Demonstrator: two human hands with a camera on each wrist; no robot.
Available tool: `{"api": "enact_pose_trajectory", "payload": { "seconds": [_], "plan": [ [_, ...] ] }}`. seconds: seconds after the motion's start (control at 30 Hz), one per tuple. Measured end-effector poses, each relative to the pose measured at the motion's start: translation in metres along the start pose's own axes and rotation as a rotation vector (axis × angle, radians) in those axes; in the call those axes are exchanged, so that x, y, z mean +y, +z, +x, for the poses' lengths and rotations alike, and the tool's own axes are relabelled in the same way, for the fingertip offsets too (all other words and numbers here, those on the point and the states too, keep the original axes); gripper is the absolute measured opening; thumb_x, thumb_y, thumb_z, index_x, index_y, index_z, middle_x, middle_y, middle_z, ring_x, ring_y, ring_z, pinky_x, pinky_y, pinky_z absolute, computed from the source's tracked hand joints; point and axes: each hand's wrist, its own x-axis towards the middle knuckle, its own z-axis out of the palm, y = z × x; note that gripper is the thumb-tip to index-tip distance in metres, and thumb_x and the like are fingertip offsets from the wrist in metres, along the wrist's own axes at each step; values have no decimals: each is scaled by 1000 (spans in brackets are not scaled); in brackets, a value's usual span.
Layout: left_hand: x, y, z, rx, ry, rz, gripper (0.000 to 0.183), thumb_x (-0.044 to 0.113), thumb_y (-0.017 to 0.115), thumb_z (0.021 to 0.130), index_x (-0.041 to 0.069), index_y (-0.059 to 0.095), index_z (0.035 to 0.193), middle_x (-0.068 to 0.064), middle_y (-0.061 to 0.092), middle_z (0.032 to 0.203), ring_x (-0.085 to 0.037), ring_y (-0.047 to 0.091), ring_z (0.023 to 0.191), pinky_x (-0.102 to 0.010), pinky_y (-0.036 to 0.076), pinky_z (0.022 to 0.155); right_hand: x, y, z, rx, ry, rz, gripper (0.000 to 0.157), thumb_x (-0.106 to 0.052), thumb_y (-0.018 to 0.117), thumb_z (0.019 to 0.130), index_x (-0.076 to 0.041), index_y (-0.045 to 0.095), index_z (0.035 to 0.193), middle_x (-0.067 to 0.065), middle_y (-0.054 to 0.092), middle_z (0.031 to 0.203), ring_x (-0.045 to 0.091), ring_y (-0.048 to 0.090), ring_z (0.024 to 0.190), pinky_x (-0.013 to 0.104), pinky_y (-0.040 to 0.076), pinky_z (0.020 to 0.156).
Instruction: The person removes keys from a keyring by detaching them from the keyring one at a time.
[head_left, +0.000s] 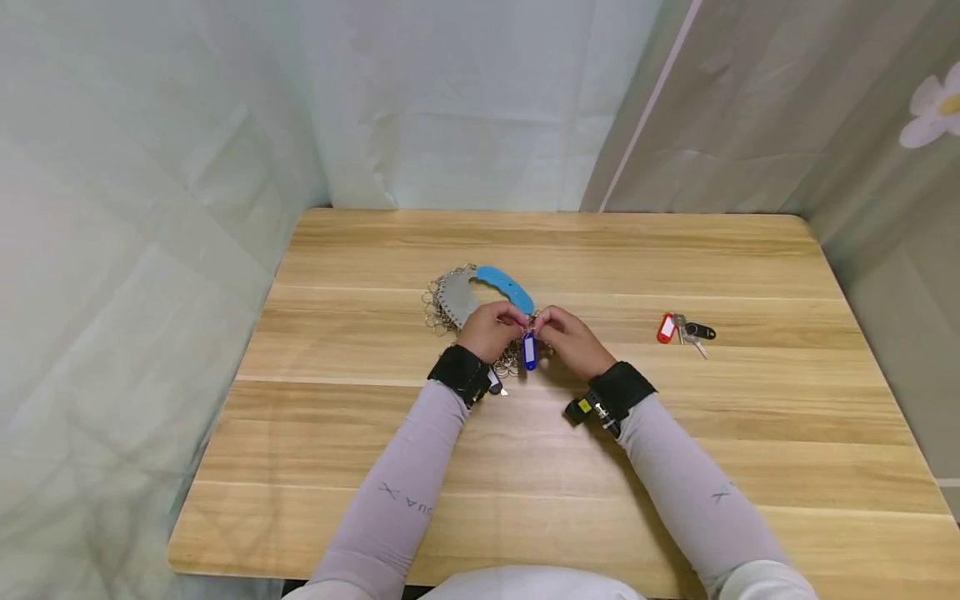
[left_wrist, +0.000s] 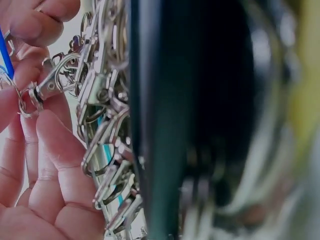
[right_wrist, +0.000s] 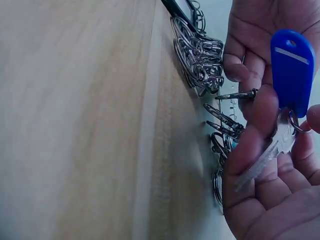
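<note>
In the head view, my left hand (head_left: pixel 489 332) and right hand (head_left: pixel 576 343) meet at the near right edge of a round grey metal key holder (head_left: pixel 454 293) with a blue handle (head_left: pixel 506 285). Between their fingertips hangs a blue key tag (head_left: pixel 530 353). Both hands pinch at its small ring (left_wrist: pixel 22 107), which sits against a metal snap hook (left_wrist: pixel 50 86) in the left wrist view; whether the two are linked I cannot tell. A key (right_wrist: pixel 262 160) on the tag's ring lies against the fingers in the right wrist view. Many hooks (left_wrist: pixel 107 165) crowd the holder's rim.
To the right on the wooden table (head_left: pixel 787 400) lie a red key tag (head_left: pixel 666 327), a black fob (head_left: pixel 701 331) and loose keys (head_left: pixel 696 343). A dark tag (head_left: pixel 494 382) pokes out beside my left wrist. Curtains (head_left: pixel 480 108) hang behind the table.
</note>
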Motion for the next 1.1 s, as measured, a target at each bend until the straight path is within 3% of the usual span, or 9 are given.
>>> {"api": "enact_pose_trajectory", "payload": {
  "seconds": [0.17,0.3,0.43,0.73,0.9,1.1],
  "plan": [
    [1,0,1,-4,-1,-30,14,4,64,94,7,72,105,-10,72,99,-20,67,90,-27,53,80,1,1,1,-25,30,66,10,-5,48,99,5,50,101,8,63,93,14,58,73,27,48,63],
    [0,0,2,-1,5,-47,17,1,63,93,5,72,107,-13,73,102,-22,69,89,-28,55,80,3,2,3,-53,13,77,7,-2,49,98,4,50,101,24,69,101,11,66,82,24,46,64],
    [-1,0,3,9,26,-47,19,-1,64,92,4,71,108,-14,74,107,-24,71,94,-29,56,83,5,3,3,-66,-11,53,11,0,52,98,5,50,108,33,65,105,15,67,84,21,49,65],
    [0,-1,2,8,43,-97,22,-3,64,88,2,70,109,-15,74,108,-26,72,97,-30,56,88,4,2,0,-59,-64,16,15,1,54,99,10,53,112,25,61,95,19,62,74,28,53,67],
    [0,-2,2,16,68,-128,25,-7,63,87,1,69,110,-16,73,109,-25,71,97,-29,56,86,3,2,0,-56,-78,-64,15,-3,55,101,7,58,111,30,63,100,20,60,80,22,49,68],
    [0,-2,2,21,80,-116,25,-7,63,87,2,69,110,-15,73,109,-24,70,96,-29,56,86,-3,-1,-3,-22,-64,-195,14,-8,62,99,0,63,111,20,69,105,24,66,92,20,51,73]
  ]
}}
